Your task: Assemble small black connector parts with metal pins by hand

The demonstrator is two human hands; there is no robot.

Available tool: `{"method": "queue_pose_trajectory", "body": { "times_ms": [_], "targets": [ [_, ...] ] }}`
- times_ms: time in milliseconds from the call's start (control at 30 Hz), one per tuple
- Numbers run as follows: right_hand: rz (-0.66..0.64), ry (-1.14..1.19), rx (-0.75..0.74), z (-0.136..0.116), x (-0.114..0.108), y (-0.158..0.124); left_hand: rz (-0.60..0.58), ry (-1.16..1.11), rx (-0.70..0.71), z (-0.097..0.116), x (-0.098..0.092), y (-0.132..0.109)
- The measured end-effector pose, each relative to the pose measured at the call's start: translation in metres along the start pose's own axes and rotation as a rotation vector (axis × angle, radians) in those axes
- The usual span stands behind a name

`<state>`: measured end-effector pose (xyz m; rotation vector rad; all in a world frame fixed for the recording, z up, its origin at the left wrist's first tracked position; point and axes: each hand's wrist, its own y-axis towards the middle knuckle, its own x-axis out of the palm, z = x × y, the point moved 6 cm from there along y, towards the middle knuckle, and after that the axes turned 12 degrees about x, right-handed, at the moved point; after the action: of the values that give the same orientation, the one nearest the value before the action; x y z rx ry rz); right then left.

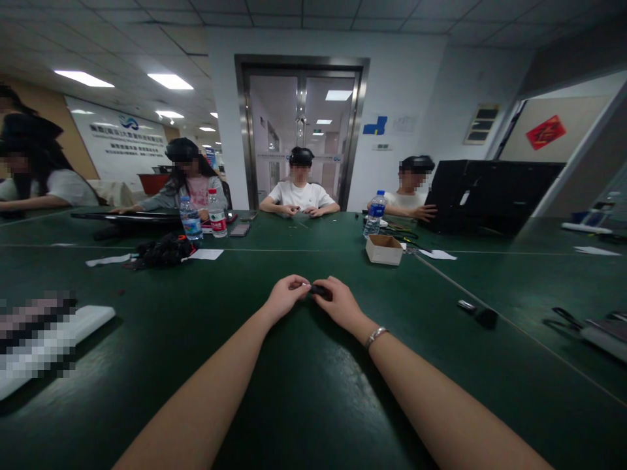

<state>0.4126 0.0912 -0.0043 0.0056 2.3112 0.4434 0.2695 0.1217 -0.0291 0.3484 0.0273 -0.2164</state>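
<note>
Head | black piece (319,289) above worktop (304,398), between the hands, long axis roughly left-right | right hand (343,302) nearer, pinching it | left hand (285,295) at its left end, cannot tell if pinching

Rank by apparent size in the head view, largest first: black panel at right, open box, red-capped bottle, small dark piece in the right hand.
1. Black panel
2. Open box and red-capped bottle, too alike to rank: box wider, bottle taller
3. Small dark piece, partly hidden
</note>
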Motion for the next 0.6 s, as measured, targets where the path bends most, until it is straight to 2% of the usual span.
{"method": "queue_pose_trajectory", "body": {
  "times_ms": [167, 367, 600],
  "targets": [
    [0.014, 0.0, -0.052, -0.007, 0.0, -0.003, -0.089, 0.095, -0.051, -0.002, -0.004, 0.0],
    [-0.001, -0.013, -0.093, -0.013, 0.001, -0.005, -0.091, 0.186, -0.024, 0.001, -0.005, -0.003],
    [0.026, -0.001, -0.05, -0.008, -0.001, -0.003, -0.093, 0.029, 0.043, 0.006, -0.004, -0.003]
  ]
}}
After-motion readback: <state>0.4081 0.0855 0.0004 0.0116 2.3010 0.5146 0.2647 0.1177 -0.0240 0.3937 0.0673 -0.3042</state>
